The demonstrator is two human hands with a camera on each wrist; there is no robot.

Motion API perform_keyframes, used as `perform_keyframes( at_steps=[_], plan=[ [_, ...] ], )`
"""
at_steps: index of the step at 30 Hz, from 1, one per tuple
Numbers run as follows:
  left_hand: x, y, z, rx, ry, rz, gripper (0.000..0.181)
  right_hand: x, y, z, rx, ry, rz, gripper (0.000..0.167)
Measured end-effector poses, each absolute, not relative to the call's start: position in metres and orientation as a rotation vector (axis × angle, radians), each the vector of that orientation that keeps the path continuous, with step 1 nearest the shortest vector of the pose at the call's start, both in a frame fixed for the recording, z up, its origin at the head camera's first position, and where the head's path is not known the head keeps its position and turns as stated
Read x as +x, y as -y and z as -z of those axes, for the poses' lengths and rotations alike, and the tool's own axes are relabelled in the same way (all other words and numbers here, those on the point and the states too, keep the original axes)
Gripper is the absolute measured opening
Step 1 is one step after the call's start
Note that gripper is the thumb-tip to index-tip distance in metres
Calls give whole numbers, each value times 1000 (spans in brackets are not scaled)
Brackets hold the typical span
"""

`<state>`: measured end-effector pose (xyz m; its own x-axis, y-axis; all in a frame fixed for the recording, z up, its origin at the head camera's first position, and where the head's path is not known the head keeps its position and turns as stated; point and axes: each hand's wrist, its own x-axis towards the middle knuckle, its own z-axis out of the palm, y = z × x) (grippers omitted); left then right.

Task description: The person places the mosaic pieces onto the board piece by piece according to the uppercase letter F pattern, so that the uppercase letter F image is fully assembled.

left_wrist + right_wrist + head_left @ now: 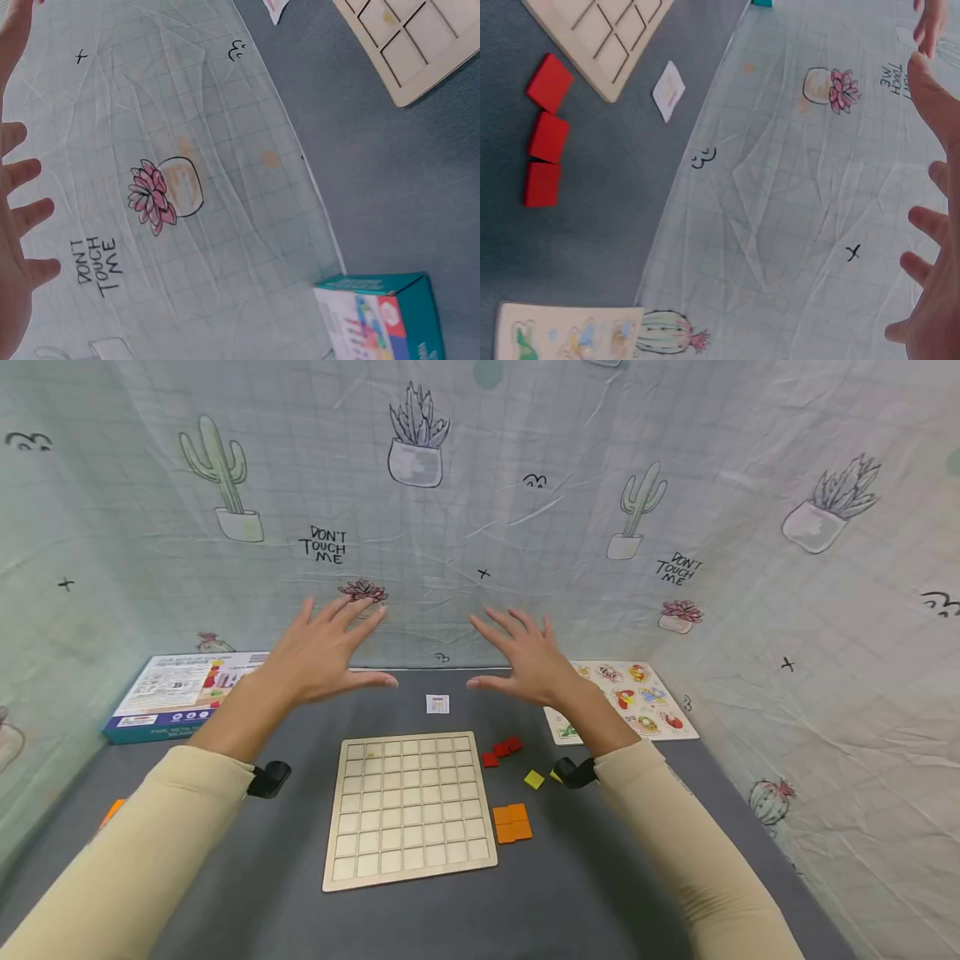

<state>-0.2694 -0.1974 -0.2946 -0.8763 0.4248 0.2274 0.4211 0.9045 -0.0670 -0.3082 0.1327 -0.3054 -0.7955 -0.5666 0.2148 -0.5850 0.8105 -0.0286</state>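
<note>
Both hands are raised above the far part of the table, fingers spread, holding nothing. My left hand [318, 652] hovers between the box and the wooden grid board [411, 810]. On the other side, my right hand [525, 656] is in the air near the picture board [622, 702]. The grid board lies flat with its square cells bare. Beside its right edge lie several red tiles [547, 135], yellow tiles [534, 779] and orange tiles [512, 823]. A small printed card [438, 704] lies beyond the board.
A teal-sided printed box [161, 702] stands at the back left. An orange piece [112, 812] shows partly behind the left sleeve. A curtain [480, 510] printed with potted plants hangs behind the table and along its sides. Each wrist wears a black camera [270, 779].
</note>
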Motion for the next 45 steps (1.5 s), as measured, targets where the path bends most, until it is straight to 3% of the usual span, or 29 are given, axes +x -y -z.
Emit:
perform_keyframes(
  at_steps=[14,30,38,45],
  plan=[
    [-233,211,325,-695,2750,295,92,-289,-165,351,1015,2760,-366,73],
    [-185,220,398,-589,2973,647,83,-280,-176,407,1108,2894,-679,51],
    [-168,223,424,-560,3057,724,72,-278,-174,433,1161,2968,-660,50],
    [-157,225,437,-517,3164,815,75,-278,-171,449,1141,3011,-588,46]
  ],
)
